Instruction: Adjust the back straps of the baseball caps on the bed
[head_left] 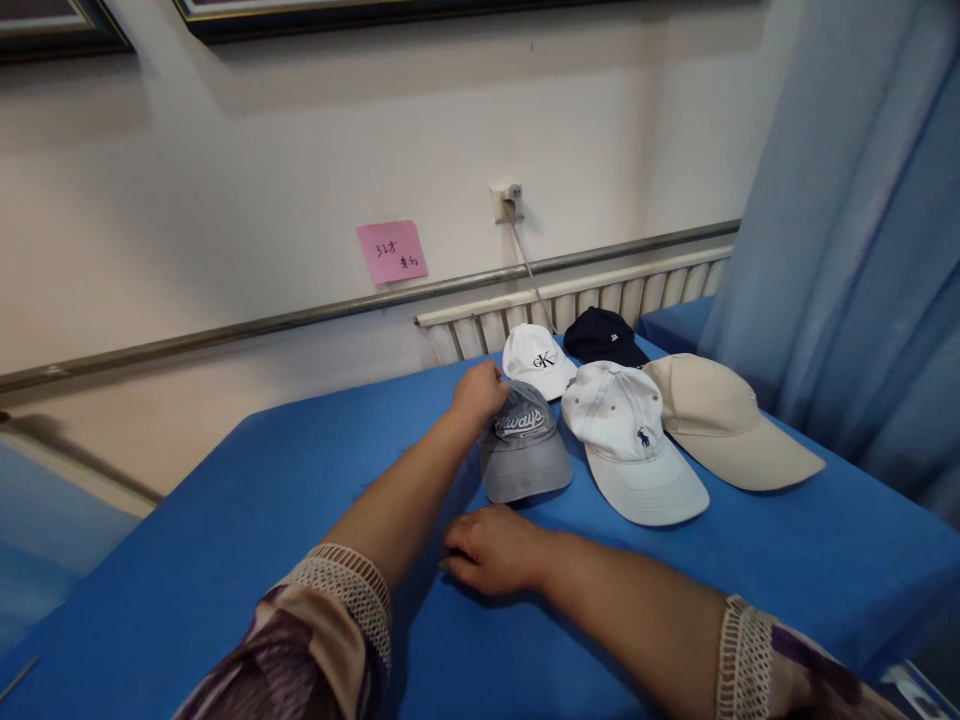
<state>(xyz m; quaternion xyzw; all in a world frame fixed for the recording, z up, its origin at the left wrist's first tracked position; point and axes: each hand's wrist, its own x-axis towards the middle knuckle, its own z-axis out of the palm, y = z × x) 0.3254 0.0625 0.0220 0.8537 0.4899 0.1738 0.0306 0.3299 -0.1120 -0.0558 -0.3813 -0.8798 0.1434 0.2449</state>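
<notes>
My left hand (480,392) reaches to the grey baseball cap (525,450) with white "Always" lettering, its fingers closed on the upper left of the crown. The fingertips are partly hidden. Just in front of that cap, my right hand (493,550) rests low over the blue-covered table (315,500), loosely curled with a gap between thumb and fingers and nothing visible in it. To the right of the grey cap lies a white cap with a small navy emblem (619,420). Behind it are a white cap with "CK" letters (534,355) and a navy cap (600,335).
A beige wide-brimmed cap (712,415) lies furthest right. Blue curtains (847,250) hang at the right. A radiator (645,290) and a metal rail (300,320) run along the wall, below a socket (508,203) with a plugged cord and a pink note (391,252).
</notes>
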